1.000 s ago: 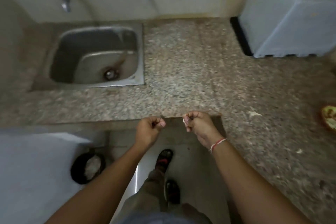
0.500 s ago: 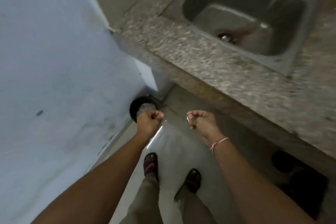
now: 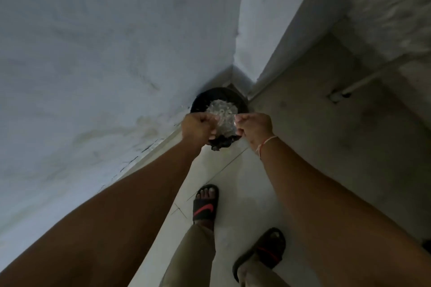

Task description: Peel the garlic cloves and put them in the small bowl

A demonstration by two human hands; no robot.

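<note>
Both my hands hover side by side over a black waste bin that stands on the floor in the corner. My right hand, with a red thread at the wrist, pinches a thin pale scrap of garlic peel at its fingertips. My left hand is curled into a fist with the thumb pressed on the fingers, and nothing shows inside it. No small bowl and no garlic cloves are in view.
Crumpled clear plastic lies in the bin, which has a black liner. A pale wall fills the left. The granite counter's edge is at top right, a white pipe beneath it. My sandalled feet stand on pale floor tiles.
My view swung from the counter and sink down to the floor corner. Both hands, still curled, moved from the counter's edge to just above the bin.
</note>
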